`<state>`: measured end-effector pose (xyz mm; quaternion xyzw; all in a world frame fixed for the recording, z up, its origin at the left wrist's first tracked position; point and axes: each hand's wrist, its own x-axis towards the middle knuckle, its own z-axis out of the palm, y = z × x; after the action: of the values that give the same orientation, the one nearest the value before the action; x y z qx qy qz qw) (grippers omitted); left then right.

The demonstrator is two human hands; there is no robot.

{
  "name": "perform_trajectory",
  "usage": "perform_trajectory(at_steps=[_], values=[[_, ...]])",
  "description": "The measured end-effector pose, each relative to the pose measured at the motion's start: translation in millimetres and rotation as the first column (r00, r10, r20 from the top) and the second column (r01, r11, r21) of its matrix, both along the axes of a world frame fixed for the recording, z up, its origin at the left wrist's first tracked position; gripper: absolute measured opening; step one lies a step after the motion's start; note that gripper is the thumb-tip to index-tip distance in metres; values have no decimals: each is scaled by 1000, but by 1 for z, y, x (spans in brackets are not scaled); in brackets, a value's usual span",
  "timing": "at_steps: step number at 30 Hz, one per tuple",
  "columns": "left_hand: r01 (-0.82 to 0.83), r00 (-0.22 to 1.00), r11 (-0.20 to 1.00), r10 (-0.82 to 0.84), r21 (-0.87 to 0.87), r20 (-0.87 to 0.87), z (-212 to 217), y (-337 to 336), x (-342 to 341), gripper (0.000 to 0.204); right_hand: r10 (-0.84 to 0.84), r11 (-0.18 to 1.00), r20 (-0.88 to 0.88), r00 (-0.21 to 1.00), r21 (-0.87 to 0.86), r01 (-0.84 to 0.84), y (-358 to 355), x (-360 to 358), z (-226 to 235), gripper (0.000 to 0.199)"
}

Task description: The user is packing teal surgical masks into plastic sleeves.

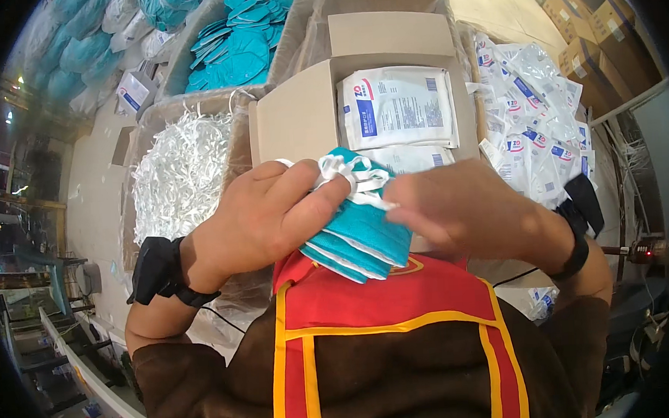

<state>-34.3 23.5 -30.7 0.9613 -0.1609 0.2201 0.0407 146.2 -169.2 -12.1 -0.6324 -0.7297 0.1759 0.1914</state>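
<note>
Both hands are working close to our chest: our left hand (262,213) is gripping a small stack of folded teal fabric face masks (360,234), while our right hand (457,209) is pinching their white elastic straps (355,173). We are seemingly bundling them; next likely calls for the open cardboard box (298,115) ahead, holding white sealed pouches (397,109).

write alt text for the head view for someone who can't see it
Two hands, left and right, hold a stack of teal face masks with white straps over an open cardboard box of white packets. Bins of shredded white paper and more masks sit nearby.
</note>
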Motion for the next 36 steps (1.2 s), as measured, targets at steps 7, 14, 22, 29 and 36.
perform_trajectory(at_steps=[7, 14, 22, 29, 36], values=[[2, 998, 1000, -3, -17, -65, -3, 2, -6, 47, 102, 993, 63, 993, 48, -105, -19, -5, 12, 12], [16, 1000, 1000, -16, -6, 7, -5, 1, -5, 43, -148, 989, -204, 968, -5, 150, -10, 15, 14, 23], [47, 999, 998, -47, 31, 12, 2, -6, 1, 40, -157, 940, -218, 963, -332, 79, 11, 0, 14, 21], [25, 999, 1000, -25, 3, 31, 1, -5, -1, 39, -216, 935, -499, 839, -354, 31, 7, 17, 5, 19], [-46, 998, 994, 40, -104, -56, -6, 12, -12, 41, -211, 924, -462, 861, -383, 21, -44, 22, 20, 16]])
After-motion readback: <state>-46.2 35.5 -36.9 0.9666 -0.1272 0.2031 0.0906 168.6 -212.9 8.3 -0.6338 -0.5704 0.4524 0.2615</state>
